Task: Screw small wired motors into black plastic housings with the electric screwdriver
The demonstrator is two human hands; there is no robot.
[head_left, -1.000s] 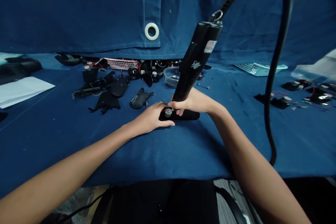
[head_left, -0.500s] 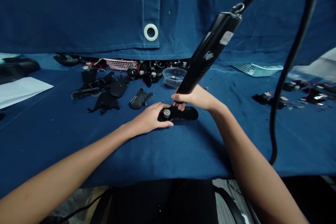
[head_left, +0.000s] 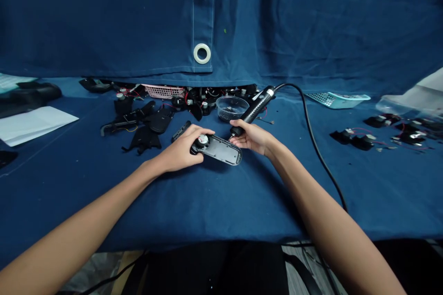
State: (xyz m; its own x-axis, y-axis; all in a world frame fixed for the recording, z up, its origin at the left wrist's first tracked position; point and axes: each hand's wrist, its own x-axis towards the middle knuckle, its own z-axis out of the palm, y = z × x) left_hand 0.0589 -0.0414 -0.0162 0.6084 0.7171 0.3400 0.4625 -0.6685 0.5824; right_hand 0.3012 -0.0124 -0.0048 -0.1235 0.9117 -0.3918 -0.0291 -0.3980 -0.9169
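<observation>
My left hand [head_left: 188, 147] grips one end of a long black plastic housing [head_left: 223, 150], tilted so its inner face catches the light. A small round motor [head_left: 202, 139] with a red wire sits in the gripped end. In my right hand [head_left: 254, 137] is a black corded electric screwdriver [head_left: 258, 108], its body leaning away from me and its tip low beside the housing's far edge. Whether the tip touches the housing I cannot tell. Just behind the screwdriver stands a clear round tub [head_left: 232, 107] with small dark bits, probably screws, in it.
Black plastic parts [head_left: 143, 136] lie to the left, near white paper [head_left: 38, 124]. A pink basket [head_left: 164, 91] and wired parts are under the hanging blue cloth [head_left: 138, 18]. To the right are a light-blue basket [head_left: 341, 100], more wired parts [head_left: 353, 138] and the screwdriver cord [head_left: 321, 156].
The screwdriver has swung from a raised stance near the camera to a low one pointing away. My left hand has shifted left and tilted the housing, uncovering its inside.
</observation>
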